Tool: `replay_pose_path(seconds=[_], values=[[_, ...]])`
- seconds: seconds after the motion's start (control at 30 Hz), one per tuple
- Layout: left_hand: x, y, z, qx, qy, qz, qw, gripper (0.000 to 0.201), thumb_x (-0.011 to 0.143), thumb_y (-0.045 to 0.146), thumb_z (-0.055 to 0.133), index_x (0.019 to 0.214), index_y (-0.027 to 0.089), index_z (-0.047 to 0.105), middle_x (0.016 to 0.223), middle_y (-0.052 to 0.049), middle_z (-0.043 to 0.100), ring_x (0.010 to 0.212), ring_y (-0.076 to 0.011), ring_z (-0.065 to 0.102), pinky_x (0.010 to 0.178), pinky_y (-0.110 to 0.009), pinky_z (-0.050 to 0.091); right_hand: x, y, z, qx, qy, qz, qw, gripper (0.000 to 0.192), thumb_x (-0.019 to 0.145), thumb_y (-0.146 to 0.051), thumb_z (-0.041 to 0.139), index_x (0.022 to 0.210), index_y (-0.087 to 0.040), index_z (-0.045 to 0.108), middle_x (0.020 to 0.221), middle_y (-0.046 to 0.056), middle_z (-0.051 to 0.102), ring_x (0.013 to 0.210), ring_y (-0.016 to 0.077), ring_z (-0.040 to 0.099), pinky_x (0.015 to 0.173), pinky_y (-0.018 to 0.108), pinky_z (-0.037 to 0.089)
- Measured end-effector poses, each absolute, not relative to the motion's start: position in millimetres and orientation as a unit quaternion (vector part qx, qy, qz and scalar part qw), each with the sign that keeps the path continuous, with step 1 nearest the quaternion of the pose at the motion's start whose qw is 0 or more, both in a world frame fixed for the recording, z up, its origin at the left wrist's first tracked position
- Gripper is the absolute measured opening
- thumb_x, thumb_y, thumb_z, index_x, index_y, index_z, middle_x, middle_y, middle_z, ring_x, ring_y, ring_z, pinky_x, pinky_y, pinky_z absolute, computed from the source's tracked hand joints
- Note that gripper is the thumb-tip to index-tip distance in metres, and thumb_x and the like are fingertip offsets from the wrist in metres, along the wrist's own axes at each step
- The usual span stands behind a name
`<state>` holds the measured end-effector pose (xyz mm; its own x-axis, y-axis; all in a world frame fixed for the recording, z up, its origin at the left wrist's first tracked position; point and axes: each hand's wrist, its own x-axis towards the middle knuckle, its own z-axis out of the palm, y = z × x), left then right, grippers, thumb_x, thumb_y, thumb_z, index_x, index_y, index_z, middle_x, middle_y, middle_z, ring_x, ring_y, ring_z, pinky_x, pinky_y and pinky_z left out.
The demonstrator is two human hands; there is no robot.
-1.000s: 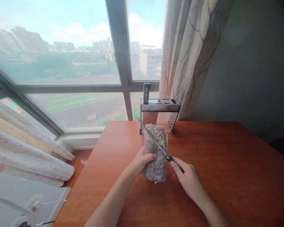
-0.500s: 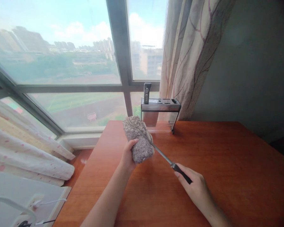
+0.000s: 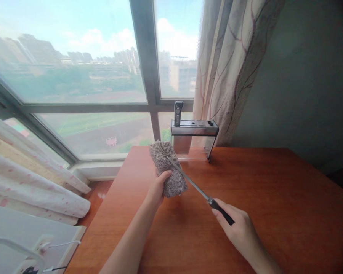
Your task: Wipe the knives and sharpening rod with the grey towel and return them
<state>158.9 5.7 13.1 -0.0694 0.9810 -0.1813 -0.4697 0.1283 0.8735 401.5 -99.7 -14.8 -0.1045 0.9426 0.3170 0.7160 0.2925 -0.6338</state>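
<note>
My left hand (image 3: 157, 187) grips a folded grey fluffy cloth (image 3: 167, 168) and holds it upright just above the wooden table (image 3: 274, 198). My right hand (image 3: 238, 227) is closed on the black handle of a thin steel sharpening rod (image 3: 190, 180). The rod slants up to the left and its upper part lies against the cloth. Behind them, at the table's far edge, stands a metal knife rack (image 3: 194, 131) with one dark-handled knife (image 3: 177, 112) in its left slot.
A large window (image 3: 74, 76) runs along the far side, with a patterned curtain (image 3: 231, 64) at its right and a grey wall beyond. Lower left are a pale dotted curtain (image 3: 31, 179) and a white appliance with a cord (image 3: 23, 243).
The cloth has moved from the table centre up and to the left in my left hand. My right hand has drawn the rod back toward me, lower right.
</note>
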Motion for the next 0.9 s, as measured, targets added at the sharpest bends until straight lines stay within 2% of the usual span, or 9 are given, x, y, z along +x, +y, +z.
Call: replay_pose_path(seconds=[0.17, 0.33, 0.43, 0.53, 0.6, 0.67, 0.77, 0.83, 0.9], values=[[142, 15, 12, 0.353, 0.463, 0.608, 0.54, 0.042, 0.065, 0.02, 0.067, 0.106, 0.015, 0.062, 0.085, -0.004, 0.07, 0.083, -0.0228, 0.065, 0.074, -0.033, 0.053, 422, -104, 2, -0.557, -0.771, 0.115, 0.285, 0.029, 0.095, -0.032, 0.048, 0.116, -0.023, 0.064, 0.1, 0.007, 0.073, 0.087, 0.0211, 0.071, 0.074, 0.028, 0.055], [139, 15, 12, 0.457, 0.486, 0.564, 0.487, 0.028, 0.062, 0.013, 0.06, 0.09, 0.015, 0.064, 0.08, -0.001, 0.069, 0.08, -0.0205, 0.063, 0.07, -0.027, 0.049, 435, -104, 32, -0.593, -0.764, 0.018, 0.253, 0.031, 0.092, -0.037, 0.05, 0.118, -0.029, 0.066, 0.078, 0.004, 0.068, 0.068, 0.0209, 0.065, 0.065, 0.03, 0.047], [140, 14, 15, 0.496, 0.477, 0.545, 0.479, 0.03, 0.062, 0.011, 0.057, 0.091, 0.015, 0.065, 0.081, -0.001, 0.069, 0.08, -0.0201, 0.062, 0.07, -0.027, 0.048, 438, -101, 44, -0.605, -0.724, 0.214, 0.255, 0.033, 0.092, -0.046, 0.05, 0.104, -0.024, 0.071, 0.074, 0.004, 0.065, 0.066, 0.0183, 0.061, 0.06, 0.027, 0.044], [140, 13, 19, 0.507, 0.466, 0.545, 0.478, 0.03, 0.061, 0.011, 0.057, 0.09, 0.016, 0.064, 0.082, -0.001, 0.069, 0.081, -0.0203, 0.061, 0.07, -0.027, 0.047, 441, -94, 42, -0.589, -0.604, 0.488, 0.225, 0.047, 0.091, -0.056, 0.045, 0.093, -0.017, 0.071, 0.057, -0.001, 0.052, 0.044, 0.0094, 0.042, 0.041, 0.021, 0.028], [139, 12, 21, 0.499, 0.467, 0.555, 0.474, 0.028, 0.061, 0.013, 0.058, 0.089, 0.016, 0.063, 0.082, -0.001, 0.068, 0.082, -0.0212, 0.061, 0.071, -0.027, 0.047, 443, -88, 36, -0.581, -0.544, 0.563, 0.222, 0.051, 0.089, -0.059, 0.046, 0.097, -0.015, 0.07, 0.053, -0.003, 0.048, 0.039, 0.0069, 0.032, 0.037, 0.02, 0.019], [138, 11, 23, 0.493, 0.471, 0.559, 0.473, 0.027, 0.061, 0.015, 0.059, 0.088, 0.016, 0.063, 0.081, -0.001, 0.068, 0.082, -0.022, 0.061, 0.071, -0.029, 0.048, 444, -84, 30, -0.586, -0.568, 0.521, 0.249, 0.048, 0.087, -0.057, 0.052, 0.102, -0.016, 0.071, 0.057, 0.0, 0.056, 0.044, 0.0098, 0.044, 0.039, 0.02, 0.029], [137, 10, 26, 0.491, 0.479, 0.553, 0.473, 0.023, 0.06, 0.016, 0.058, 0.083, 0.015, 0.062, 0.075, -0.001, 0.066, 0.08, -0.0225, 0.061, 0.071, -0.03, 0.048, 444, -83, 26, -0.583, -0.692, 0.303, 0.299, 0.036, 0.088, -0.047, 0.055, 0.106, -0.02, 0.073, 0.083, 0.008, 0.071, 0.075, 0.0201, 0.065, 0.063, 0.027, 0.049], [137, 10, 26, 0.498, 0.482, 0.545, 0.471, 0.023, 0.061, 0.016, 0.057, 0.083, 0.015, 0.063, 0.074, -0.001, 0.065, 0.079, -0.0222, 0.061, 0.071, -0.03, 0.048, 444, -87, 29, -0.569, -0.754, 0.127, 0.301, 0.032, 0.091, -0.04, 0.053, 0.112, -0.024, 0.071, 0.091, 0.007, 0.072, 0.079, 0.0209, 0.066, 0.071, 0.029, 0.049], [137, 10, 27, 0.509, 0.483, 0.535, 0.47, 0.025, 0.061, 0.016, 0.055, 0.085, 0.015, 0.063, 0.077, -0.002, 0.065, 0.079, -0.0217, 0.06, 0.071, -0.03, 0.048, 443, -92, 33, -0.56, -0.779, -0.001, 0.282, 0.031, 0.092, -0.037, 0.053, 0.118, -0.027, 0.068, 0.084, 0.005, 0.072, 0.069, 0.0193, 0.065, 0.068, 0.03, 0.047]])
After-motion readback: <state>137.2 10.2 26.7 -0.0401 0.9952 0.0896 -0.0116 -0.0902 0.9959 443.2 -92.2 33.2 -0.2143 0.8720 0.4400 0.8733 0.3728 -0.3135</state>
